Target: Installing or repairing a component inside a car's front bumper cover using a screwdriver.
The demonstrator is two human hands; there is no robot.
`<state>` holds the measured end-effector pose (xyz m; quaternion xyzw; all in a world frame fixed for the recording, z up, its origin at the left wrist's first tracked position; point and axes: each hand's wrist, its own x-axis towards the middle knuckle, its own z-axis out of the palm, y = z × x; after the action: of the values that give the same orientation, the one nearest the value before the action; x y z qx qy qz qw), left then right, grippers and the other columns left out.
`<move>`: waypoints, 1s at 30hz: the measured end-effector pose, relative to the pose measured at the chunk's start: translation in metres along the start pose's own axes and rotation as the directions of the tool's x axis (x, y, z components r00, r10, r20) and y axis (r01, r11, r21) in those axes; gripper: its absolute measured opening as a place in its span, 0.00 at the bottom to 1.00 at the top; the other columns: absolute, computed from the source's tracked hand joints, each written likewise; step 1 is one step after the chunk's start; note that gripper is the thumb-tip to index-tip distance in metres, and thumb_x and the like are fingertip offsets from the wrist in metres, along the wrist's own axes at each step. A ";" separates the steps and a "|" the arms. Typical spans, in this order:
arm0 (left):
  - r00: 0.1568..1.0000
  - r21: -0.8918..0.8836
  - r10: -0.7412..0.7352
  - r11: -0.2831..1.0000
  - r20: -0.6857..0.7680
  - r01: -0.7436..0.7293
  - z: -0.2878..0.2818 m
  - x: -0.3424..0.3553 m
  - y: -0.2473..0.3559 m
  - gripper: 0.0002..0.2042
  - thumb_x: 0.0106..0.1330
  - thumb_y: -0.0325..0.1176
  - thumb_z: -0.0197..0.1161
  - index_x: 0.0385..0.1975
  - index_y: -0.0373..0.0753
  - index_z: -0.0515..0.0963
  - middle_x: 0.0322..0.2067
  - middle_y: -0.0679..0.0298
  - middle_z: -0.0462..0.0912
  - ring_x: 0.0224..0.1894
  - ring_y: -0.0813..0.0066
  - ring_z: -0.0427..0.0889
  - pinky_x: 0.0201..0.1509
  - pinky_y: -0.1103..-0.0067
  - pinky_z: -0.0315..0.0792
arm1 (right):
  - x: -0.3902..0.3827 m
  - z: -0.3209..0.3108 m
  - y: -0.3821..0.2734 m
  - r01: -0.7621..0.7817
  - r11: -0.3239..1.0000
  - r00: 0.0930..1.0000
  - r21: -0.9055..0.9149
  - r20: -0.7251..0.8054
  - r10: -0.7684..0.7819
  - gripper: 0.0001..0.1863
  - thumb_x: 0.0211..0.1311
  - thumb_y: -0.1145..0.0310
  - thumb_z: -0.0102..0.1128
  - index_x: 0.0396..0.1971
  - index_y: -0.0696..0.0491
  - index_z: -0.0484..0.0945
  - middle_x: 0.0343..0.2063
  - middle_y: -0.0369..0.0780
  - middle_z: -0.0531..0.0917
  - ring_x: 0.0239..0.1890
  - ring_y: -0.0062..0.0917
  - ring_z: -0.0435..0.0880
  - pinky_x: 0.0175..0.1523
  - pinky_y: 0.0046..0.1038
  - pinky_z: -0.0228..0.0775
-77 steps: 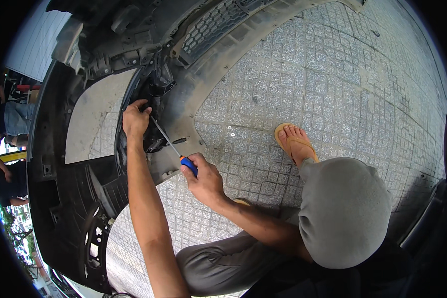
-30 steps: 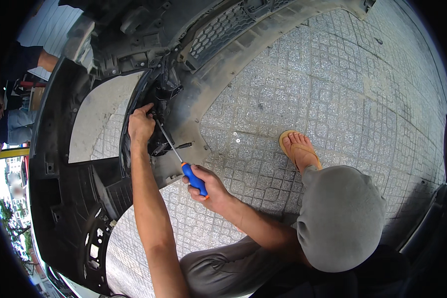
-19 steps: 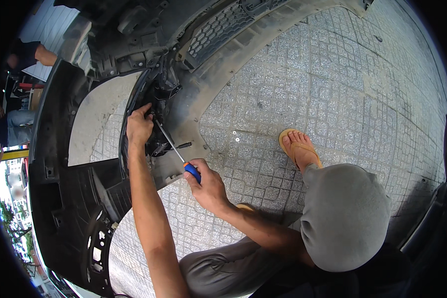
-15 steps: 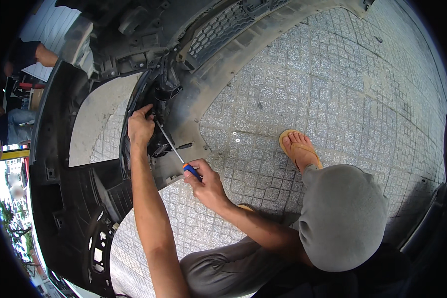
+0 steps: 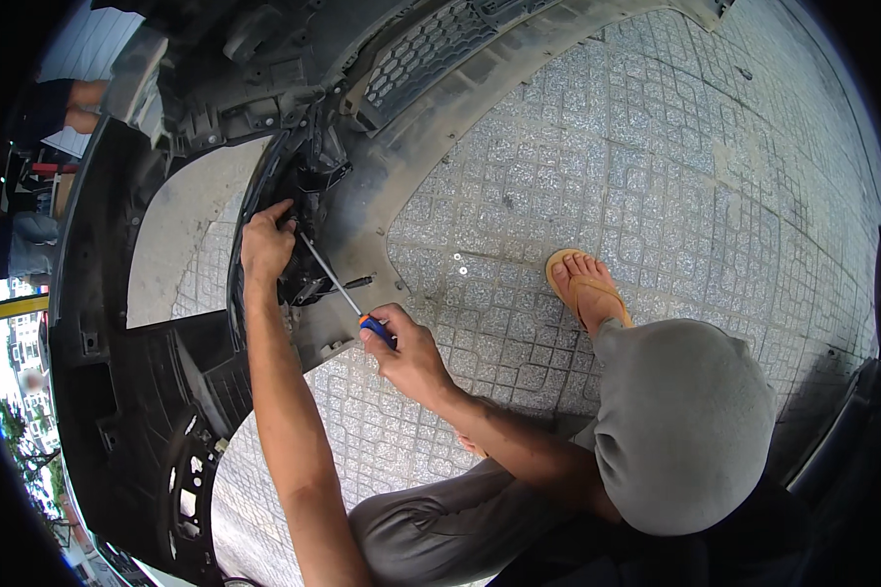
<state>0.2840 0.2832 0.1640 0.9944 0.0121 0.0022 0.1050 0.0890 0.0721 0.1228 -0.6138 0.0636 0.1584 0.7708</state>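
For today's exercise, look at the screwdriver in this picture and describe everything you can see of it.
The screwdriver has a thin, bare metal shaft and a blue handle with an orange band near the shaft. It lies slanted, handle toward the person, tip up and to the left. The right hand grips the handle, covering most of it. The tip goes into a dark fitting on the black plastic bumper, right beside the left hand resting there. The tip itself is hidden.
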 end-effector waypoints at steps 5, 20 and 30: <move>0.999 -0.006 -0.038 0.999 -0.013 0.038 -0.004 -0.004 0.001 0.18 0.63 0.30 0.67 0.54 0.44 0.84 0.49 0.48 0.86 0.54 0.51 0.84 0.60 0.67 0.76 | 0.000 -0.002 -0.009 -0.272 0.877 0.960 0.396 0.178 0.217 0.18 0.76 0.58 0.57 0.52 0.58 0.73 0.33 0.41 0.84 0.23 0.18 0.80 0.22 0.21 0.66; 1.000 -0.023 -0.028 0.999 0.001 0.028 0.003 0.000 0.008 0.18 0.64 0.32 0.68 0.56 0.44 0.83 0.49 0.48 0.86 0.54 0.51 0.85 0.60 0.68 0.76 | 0.003 -0.005 0.002 0.015 0.994 0.999 -0.106 0.039 -0.011 0.20 0.74 0.59 0.61 0.54 0.58 0.71 0.35 0.41 0.84 0.20 0.19 0.78 0.22 0.23 0.66; 0.998 -0.042 -0.046 0.998 -0.032 0.044 0.006 0.002 0.005 0.18 0.64 0.33 0.69 0.54 0.44 0.84 0.49 0.50 0.87 0.53 0.53 0.85 0.59 0.69 0.77 | 0.010 -0.010 0.010 -0.513 0.457 0.858 0.727 0.458 0.234 0.19 0.74 0.54 0.59 0.50 0.54 0.73 0.31 0.40 0.81 0.16 0.18 0.73 0.18 0.21 0.61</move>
<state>0.2860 0.2774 0.1592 0.9913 0.0362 0.0166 0.1252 0.0960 0.0658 0.1083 -0.1150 0.1507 0.3651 0.9115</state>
